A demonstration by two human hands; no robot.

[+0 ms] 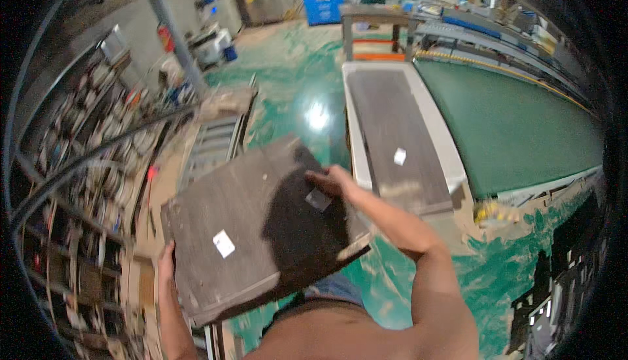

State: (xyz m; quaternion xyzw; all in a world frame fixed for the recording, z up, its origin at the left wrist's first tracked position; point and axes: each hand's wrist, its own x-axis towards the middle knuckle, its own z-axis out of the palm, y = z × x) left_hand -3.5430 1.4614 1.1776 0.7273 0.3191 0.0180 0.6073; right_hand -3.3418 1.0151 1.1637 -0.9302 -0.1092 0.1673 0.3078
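Left hand (165, 260): fingers clamped on the near-left edge of a dark grey board (261, 229).
Right hand (330, 180): fingers clamped on its far edge.
Board: tilted, above the green floor (294, 91).

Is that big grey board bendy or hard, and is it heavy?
Probably hard: the grey board stays flat though held only at its edges. Likely heavy, since the left hand and right hand both carry it. Its flat face may slip.
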